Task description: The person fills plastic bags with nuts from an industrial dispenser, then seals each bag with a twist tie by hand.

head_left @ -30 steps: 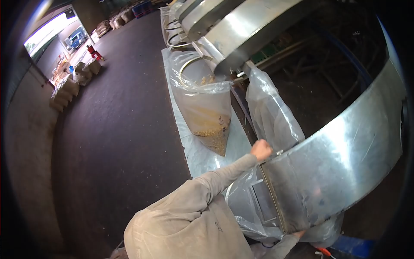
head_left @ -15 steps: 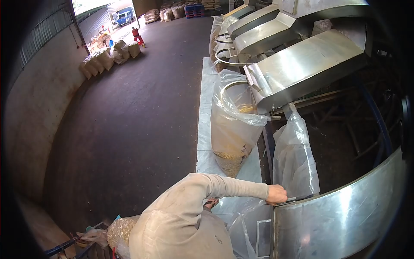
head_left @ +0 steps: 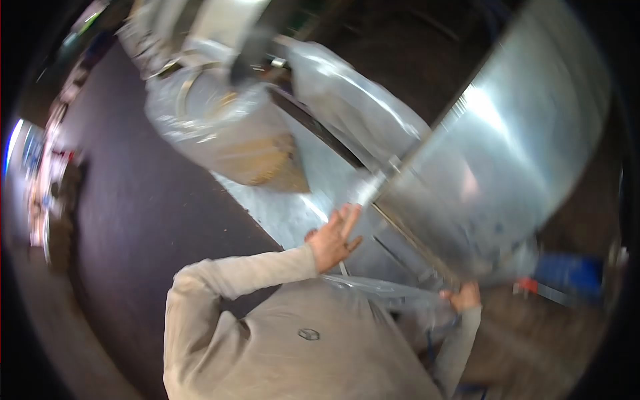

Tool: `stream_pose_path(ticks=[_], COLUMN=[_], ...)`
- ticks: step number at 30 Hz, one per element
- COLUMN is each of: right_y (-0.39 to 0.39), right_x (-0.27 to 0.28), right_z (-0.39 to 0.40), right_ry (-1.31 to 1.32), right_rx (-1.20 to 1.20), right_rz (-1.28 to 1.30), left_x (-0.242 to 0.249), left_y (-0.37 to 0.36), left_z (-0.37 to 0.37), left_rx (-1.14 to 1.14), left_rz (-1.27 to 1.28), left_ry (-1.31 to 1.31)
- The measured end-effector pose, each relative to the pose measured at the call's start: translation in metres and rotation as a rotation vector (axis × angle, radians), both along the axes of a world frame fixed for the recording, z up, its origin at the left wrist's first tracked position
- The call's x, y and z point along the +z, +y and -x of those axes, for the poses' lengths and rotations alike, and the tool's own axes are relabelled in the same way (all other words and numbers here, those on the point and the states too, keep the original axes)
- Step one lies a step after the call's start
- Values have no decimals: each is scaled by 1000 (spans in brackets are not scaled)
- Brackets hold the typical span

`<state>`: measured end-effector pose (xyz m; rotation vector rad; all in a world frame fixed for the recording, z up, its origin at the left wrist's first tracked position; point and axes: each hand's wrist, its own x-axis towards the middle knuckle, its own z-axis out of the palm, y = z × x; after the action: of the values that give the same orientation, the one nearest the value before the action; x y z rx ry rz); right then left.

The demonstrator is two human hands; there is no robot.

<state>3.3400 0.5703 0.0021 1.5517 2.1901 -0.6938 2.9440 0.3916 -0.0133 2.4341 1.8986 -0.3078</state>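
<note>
My left hand (head_left: pixel 332 243) is in the air just short of the steel chute's lower edge, its fingers spread and nothing visible in them. My right hand (head_left: pixel 465 296), on the far right of my body, has its fingers closed on the rim of a clear plastic bag (head_left: pixel 390 290). The bag's edge stretches across the front of my shirt below the chute mouth. Above both hands rises the broad, shiny steel chute (head_left: pixel 507 153). Motion blurs the view somewhat.
A large clear bag (head_left: pixel 227 143) with yellowish pieces in its bottom hangs at upper left over pale floor tiles (head_left: pixel 257 207). Another clear plastic sheet or bag (head_left: pixel 353 93) hangs beside the chute. A blue object (head_left: pixel 570 273) lies at right. Dark floor (head_left: pixel 140 200) spreads to the left.
The view has turned to the right and down. My left hand has left the chute's edge and opened. My right hand has come into view, holding the plastic bag's rim.
</note>
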Motion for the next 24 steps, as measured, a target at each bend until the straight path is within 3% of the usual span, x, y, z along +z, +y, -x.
stream_pose_path(ticks=[2,4,5,7,8,9,11,13,14,16,17,19,20,22,24], right_y=[-11,-10,-8,-1,11,22,35,39,52,61,62,66,66,61,55], right_x=[6,10,5,0,-21,-40,-43,-73,-92,-124,-121,-110,-121,-148,-151], right_z=[-27,-42,-55,-66,-70,-69,-38,-38,-45,-69,-65,-42,-46,-69,-76], right_ry=[158,469,691,656,774,895,1083,648,641,1395,1392,1602,1608,1173,1175], right_rx=[79,85,39,-272,-447,-627,-591,-624,-651,-949,-951,-1301,-1310,-701,-750], right_rz=[8,32,70,-14,-22,-28,-110,-360,-366,87,90,202,205,-138,-127], left_x=[50,80,75,56,33,18,3,40,69,82,81,80,80,75,64], left_y=[3,14,20,34,42,46,57,69,76,89,104,115,118,114,106], left_z=[-14,-13,-18,-33,-39,-47,-55,-55,-51,-51,-52,-51,-51,-52,-51], left_rx=[-79,-127,-167,-57,-70,-82,-122,-145,-153,-157,-165,-170,-172,-169,-177], left_rz=[116,116,134,143,-59,-50,-38,-79,-210,-311,-389,-467,-519,-552,-494], left_ry=[-19,-245,-262,-662,-644,-640,-392,-480,-579,-690,-706,-708,-735,-771,-738])
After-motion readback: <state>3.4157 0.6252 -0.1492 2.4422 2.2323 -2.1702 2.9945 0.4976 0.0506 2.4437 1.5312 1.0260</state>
